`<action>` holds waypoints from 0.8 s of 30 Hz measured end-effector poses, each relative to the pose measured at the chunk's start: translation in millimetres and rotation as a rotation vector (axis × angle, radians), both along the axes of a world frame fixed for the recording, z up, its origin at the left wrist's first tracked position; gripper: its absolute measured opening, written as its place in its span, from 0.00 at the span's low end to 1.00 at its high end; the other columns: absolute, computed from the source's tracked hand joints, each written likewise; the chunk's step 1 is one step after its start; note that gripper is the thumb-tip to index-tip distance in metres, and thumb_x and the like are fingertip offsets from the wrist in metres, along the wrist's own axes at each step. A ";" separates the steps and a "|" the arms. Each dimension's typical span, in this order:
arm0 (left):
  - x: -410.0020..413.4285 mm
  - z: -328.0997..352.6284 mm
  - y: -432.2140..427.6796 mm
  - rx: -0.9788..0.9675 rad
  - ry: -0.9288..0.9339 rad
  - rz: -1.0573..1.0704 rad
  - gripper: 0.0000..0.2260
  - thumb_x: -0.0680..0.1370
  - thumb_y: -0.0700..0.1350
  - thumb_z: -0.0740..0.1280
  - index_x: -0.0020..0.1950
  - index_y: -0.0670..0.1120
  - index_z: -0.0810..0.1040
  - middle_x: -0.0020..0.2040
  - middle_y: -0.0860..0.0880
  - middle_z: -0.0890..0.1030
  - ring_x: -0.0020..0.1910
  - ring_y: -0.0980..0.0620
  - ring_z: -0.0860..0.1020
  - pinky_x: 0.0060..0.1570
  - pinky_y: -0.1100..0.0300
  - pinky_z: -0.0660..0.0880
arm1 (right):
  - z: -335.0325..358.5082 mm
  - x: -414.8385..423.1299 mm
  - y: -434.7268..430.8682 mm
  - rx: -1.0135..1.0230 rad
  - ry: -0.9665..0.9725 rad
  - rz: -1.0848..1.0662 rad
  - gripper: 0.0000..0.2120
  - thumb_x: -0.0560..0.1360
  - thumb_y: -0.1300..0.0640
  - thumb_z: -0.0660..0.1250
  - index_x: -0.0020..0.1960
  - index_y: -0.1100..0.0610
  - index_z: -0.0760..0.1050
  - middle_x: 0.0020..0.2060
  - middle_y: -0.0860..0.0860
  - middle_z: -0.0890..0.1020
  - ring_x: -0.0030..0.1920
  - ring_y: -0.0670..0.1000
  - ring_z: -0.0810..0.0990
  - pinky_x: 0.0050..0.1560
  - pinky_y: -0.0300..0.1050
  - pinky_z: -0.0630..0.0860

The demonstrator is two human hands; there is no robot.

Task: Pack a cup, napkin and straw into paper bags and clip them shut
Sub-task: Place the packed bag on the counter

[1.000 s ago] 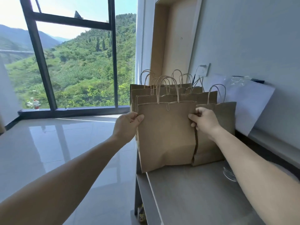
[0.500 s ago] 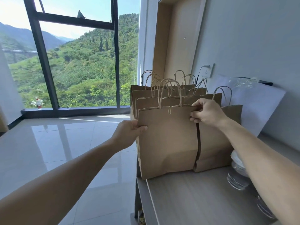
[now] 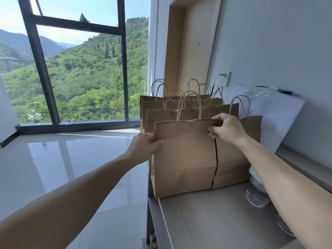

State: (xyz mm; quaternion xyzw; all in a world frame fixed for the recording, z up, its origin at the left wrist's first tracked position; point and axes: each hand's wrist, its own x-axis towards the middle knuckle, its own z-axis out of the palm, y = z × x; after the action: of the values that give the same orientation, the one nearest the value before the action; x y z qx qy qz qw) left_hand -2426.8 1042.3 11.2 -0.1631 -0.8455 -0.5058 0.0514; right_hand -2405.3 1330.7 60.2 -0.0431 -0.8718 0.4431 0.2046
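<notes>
A brown paper bag [image 3: 185, 159] with twisted handles stands upright at the left end of the grey table [image 3: 215, 221], a small clip [image 3: 187, 124] on its top edge. My left hand [image 3: 143, 147] grips the bag's left edge about a third of the way down. My right hand [image 3: 227, 129] pinches its top right corner. Several more brown bags [image 3: 179, 106] stand in rows behind it, and another bag [image 3: 233, 159] stands right beside it on the right. No napkin or straw is in view.
Stacked clear plastic cups [image 3: 256, 193] lie on the table under my right forearm. White paper sheets [image 3: 273, 115] lean on the wall behind the bags. A wall socket [image 3: 225, 79] is above them. The table's left edge drops to a glossy tiled floor [image 3: 62, 168].
My right hand has climbed from the bag's right side to its top right corner. My left hand has slid lower down the left edge. The view has tilted down and closer.
</notes>
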 end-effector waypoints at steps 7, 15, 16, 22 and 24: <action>-0.5 16.9 -0.5 -0.190 0.388 0.140 0.35 0.72 0.52 0.73 0.75 0.49 0.63 0.67 0.49 0.72 0.67 0.47 0.69 0.63 0.52 0.68 | 5.3 25.4 -16.3 0.133 0.057 -0.120 0.29 0.72 0.53 0.75 0.68 0.53 0.68 0.60 0.49 0.77 0.47 0.53 0.84 0.59 0.55 0.77; 32.9 47.0 18.9 -0.718 0.987 -0.104 0.32 0.74 0.58 0.66 0.75 0.49 0.64 0.73 0.48 0.66 0.74 0.45 0.58 0.73 0.48 0.53 | 6.2 99.1 -47.1 0.287 -0.015 -0.264 0.28 0.74 0.49 0.72 0.71 0.53 0.68 0.66 0.48 0.74 0.50 0.44 0.79 0.54 0.43 0.71; 39.9 47.1 25.1 -0.717 0.957 -0.173 0.30 0.75 0.58 0.64 0.75 0.49 0.64 0.73 0.49 0.65 0.74 0.46 0.58 0.73 0.48 0.53 | 3.8 112.3 -50.0 0.294 -0.045 -0.289 0.28 0.74 0.49 0.72 0.71 0.52 0.68 0.67 0.49 0.73 0.53 0.46 0.78 0.54 0.42 0.70; 101.0 52.1 82.1 -0.689 0.807 -0.529 0.26 0.76 0.59 0.61 0.72 0.50 0.68 0.74 0.47 0.67 0.72 0.44 0.61 0.69 0.46 0.59 | -10.9 231.5 -55.2 0.342 -0.187 -0.577 0.28 0.73 0.49 0.72 0.70 0.54 0.71 0.68 0.51 0.74 0.64 0.51 0.75 0.64 0.47 0.71; 135.3 52.2 103.2 -0.680 0.798 -0.640 0.26 0.76 0.60 0.62 0.72 0.51 0.69 0.72 0.46 0.68 0.71 0.43 0.63 0.68 0.46 0.61 | -14.7 283.0 -56.6 0.328 -0.236 -0.691 0.27 0.73 0.50 0.72 0.70 0.55 0.72 0.67 0.54 0.75 0.66 0.54 0.74 0.65 0.48 0.70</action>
State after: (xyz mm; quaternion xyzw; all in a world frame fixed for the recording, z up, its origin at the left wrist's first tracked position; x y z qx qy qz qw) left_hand -2291.5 1145.5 63.4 -0.5930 -0.7841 -0.0983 0.1546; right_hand -2122.3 1274.1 45.5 -0.3511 -0.8826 0.1949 0.2442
